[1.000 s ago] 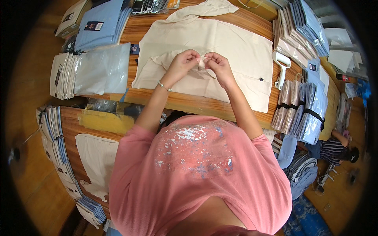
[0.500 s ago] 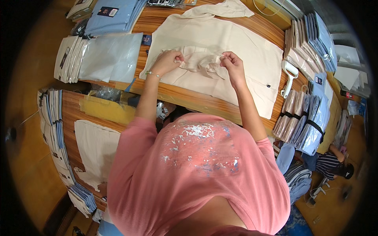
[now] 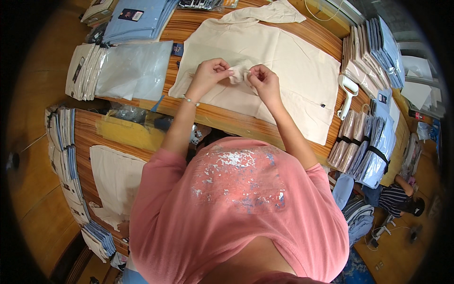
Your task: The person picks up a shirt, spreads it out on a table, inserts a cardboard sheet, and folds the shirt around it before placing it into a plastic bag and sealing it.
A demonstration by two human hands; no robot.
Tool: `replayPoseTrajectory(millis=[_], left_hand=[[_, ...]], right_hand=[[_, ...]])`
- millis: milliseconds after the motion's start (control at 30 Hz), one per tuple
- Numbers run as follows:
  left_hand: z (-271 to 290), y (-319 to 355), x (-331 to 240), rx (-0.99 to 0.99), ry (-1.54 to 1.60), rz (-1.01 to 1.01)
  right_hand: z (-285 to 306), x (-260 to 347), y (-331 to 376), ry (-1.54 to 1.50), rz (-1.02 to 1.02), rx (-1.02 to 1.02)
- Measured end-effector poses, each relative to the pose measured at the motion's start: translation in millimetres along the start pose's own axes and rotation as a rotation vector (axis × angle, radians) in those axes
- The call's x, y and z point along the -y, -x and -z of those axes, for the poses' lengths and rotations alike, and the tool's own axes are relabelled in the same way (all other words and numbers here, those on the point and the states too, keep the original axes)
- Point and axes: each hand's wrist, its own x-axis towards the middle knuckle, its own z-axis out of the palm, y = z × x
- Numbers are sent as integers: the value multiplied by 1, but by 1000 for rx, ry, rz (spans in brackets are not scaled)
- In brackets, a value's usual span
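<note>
- Landmark: the cream garment (image 3: 283, 61) lies spread flat on the wooden table (image 3: 222, 120); every place below is given from it.
- Left of the garment sits a clear plastic bag (image 3: 132, 68), with a stack of folded light-blue shirts (image 3: 137, 19) beyond that.
- Your left hand (image 3: 210, 75) rests on the garment's near-middle, fingers closed in a pinch on a small bunched fold of the cream cloth.
- Your right hand (image 3: 265, 80), just beside it, pinches the same fold; the two hands nearly touch.
- I judge the step to be working the collar or placket area; next calls for a steady pinch and smoothing outward.
- Right of the garment lies a white hand tool (image 3: 347, 94), then banded packs of bagged shirts (image 3: 364, 151).
</note>
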Motion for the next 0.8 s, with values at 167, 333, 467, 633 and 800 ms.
replayPoseTrajectory(millis=[167,333,467,633,800], left_hand=[[-21,3,-10,-78,136,-8],[-28,6,-15,-85,158,-1],[-34,3,-13,-62,83,-4],[-37,3,-16,-111,-26,-49],[-40,4,-18,-157,-65,-88]], right_hand=[[-9,9,4,-12,-9,-31],[-3,14,5,-31,-35,-107],[-2,2,3,-48,16,-24],[5,0,4,-52,-39,-15],[6,5,3,-59,-17,-17]])
